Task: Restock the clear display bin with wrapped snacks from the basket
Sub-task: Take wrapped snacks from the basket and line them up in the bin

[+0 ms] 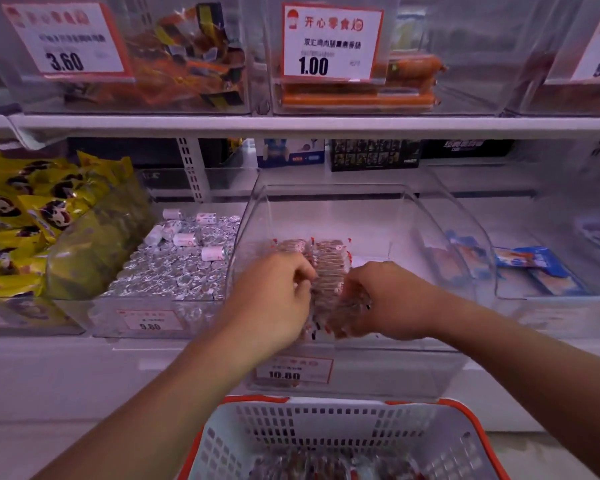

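Shelving ran across the whole view, clear bins in two tiers. Largest item at the grip: the clear display bin [430, 237], its curved walls rising on either side of both hands, price tag [293, 370] on its front face just below the wrists. Beneath the forearms stood the white basket [326, 431] with orange rim, more wrapped snacks lying blurred in its bottom. Left of the grip, a neighbouring bin of silver foil pieces [174, 268]; farther left, yellow packets [25, 216]. Right of the grip, blue packets [537, 268] in another bin.

Both hands were inside the display bin. Left hand [274, 296] had fingers curled, pinching the left edge of the wrapped snacks [329, 268], a stacked row of clear, red-tipped packets lying between the two hands and reaching toward the bin's back. Right hand [388, 299] curled around a bunch of the same packets at the row's near right end; motion blur there, so probably a full grasp rather than fingertips only.
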A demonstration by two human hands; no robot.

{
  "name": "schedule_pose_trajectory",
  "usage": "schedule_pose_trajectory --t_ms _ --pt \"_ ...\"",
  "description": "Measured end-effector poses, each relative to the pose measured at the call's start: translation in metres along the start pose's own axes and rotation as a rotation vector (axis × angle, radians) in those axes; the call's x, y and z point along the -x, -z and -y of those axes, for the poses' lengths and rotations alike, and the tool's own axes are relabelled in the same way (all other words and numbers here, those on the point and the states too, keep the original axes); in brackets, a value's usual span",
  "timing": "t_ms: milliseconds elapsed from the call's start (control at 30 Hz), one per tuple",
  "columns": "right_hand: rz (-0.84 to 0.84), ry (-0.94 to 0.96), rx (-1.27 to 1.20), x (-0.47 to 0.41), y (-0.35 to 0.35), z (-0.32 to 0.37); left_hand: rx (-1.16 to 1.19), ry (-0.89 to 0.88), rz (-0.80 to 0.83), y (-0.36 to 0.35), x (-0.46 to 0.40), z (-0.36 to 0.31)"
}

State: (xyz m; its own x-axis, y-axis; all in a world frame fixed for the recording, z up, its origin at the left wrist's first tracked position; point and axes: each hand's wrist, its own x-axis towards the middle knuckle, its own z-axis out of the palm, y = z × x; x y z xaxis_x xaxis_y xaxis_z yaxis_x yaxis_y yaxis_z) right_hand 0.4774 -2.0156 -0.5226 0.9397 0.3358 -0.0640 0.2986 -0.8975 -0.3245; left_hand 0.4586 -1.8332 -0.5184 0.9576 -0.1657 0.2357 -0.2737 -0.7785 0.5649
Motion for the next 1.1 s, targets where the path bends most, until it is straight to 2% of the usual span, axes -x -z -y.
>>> schedule_pose_trajectory --t_ms 100,267,367,467,633,733,800,867,933,1000,1033,1100 --pt "-0.017 -0.032 0.023 -0.003 -0.008 0.004 -0.2 0.0 0.109 -0.006 0.005 0.004" --pt "-0.06 -0.058 0.041 -0.008 -0.012 0.009 -0.269 0.016 0.252 -0.008 0.001 0.008" --pt "-0.01 -0.097 0.047 -0.006 -0.011 0.012 -0.267 0.05 0.322 -0.006 0.001 0.008" --pt "0.05 -0.149 0.048 -0.001 -0.004 0.013 -0.233 0.067 0.323 -0.005 0.001 0.006" --pt "0.024 -0.211 0.102 -0.001 0.003 0.014 -0.22 0.076 0.324 -0.006 0.001 0.006" --pt "0.034 -0.213 0.012 -0.005 -0.001 0.011 -0.204 0.091 0.304 -0.008 0.0 0.006" --pt "0.046 -0.215 -0.023 -0.002 0.001 0.009 -0.188 0.08 0.264 -0.008 0.001 0.005" --pt "-0.004 -0.216 0.065 0.003 0.007 0.008 -0.155 0.043 0.145 -0.007 0.005 0.002" --pt "-0.207 -0.132 0.126 0.017 0.014 0.01 -0.117 -0.098 -0.103 0.0 0.013 -0.005" --pt "-0.501 0.121 0.094 0.045 0.02 0.014 -0.065 -0.382 -0.344 0.009 0.026 -0.013" --pt "-0.587 0.267 0.095 0.061 0.02 0.014 -0.053 -0.54 -0.41 0.012 0.034 -0.015" --pt "-0.541 0.434 0.082 0.094 0.005 0.012 -0.059 -0.81 -0.396 0.005 0.057 -0.011"
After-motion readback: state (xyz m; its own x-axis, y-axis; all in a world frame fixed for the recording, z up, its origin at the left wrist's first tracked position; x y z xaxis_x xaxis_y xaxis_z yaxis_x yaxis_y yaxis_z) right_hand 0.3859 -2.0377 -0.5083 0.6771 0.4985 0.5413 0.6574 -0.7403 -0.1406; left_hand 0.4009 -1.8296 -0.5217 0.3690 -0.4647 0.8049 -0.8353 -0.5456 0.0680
